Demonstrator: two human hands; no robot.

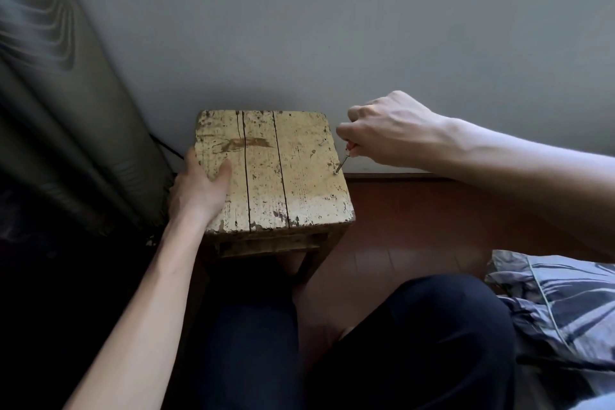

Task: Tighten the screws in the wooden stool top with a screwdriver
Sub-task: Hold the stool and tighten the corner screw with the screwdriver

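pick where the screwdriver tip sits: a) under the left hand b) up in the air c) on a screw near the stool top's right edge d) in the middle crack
c: the screwdriver in the right hand slants down onto a screw by the right edge of the stool top; the left hand holds the left edge.

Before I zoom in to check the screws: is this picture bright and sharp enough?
Head view: dim light, no glare; stool top readable; screwdriver under the right hand small and soft; lower left sinks to black; wide-angle bend at the edges.
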